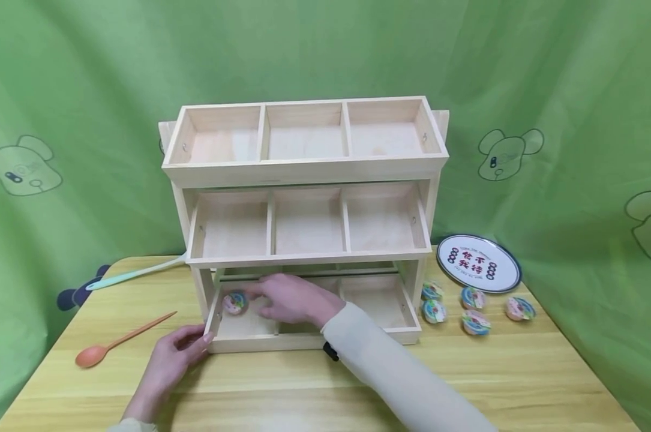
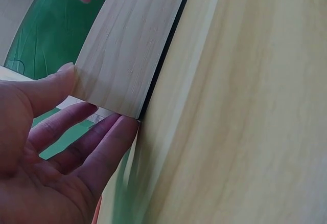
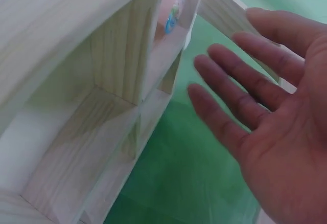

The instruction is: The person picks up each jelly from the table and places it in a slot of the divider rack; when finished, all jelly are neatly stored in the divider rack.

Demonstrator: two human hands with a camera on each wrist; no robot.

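Observation:
My left hand [image 1: 170, 359] holds the front left corner of the bottom tray [image 1: 314, 342] of a three-tier wooden rack. In the left wrist view the thumb [image 2: 64, 78] lies at the panel's upper corner, and the fingers touch its end. A small jelly cup [image 1: 235, 302] with a printed lid sits in that tray's left compartment. Just right of the cup, my right hand [image 1: 293, 298] hovers over the tray with nothing in it. Its fingers [image 3: 240, 88] are spread and nearly straight in the right wrist view, with the cup [image 3: 172, 19] beyond the divider.
Above are the middle tray [image 1: 309, 261] and top tray [image 1: 303, 173], each with three compartments. Several jelly cups [image 1: 476, 322] lie right of the rack, before a white plate [image 1: 506, 264]. Left are an orange spoon [image 1: 91, 356] and a pale green handle [image 1: 136, 273]. Green cloth [image 1: 303, 48] hangs behind.

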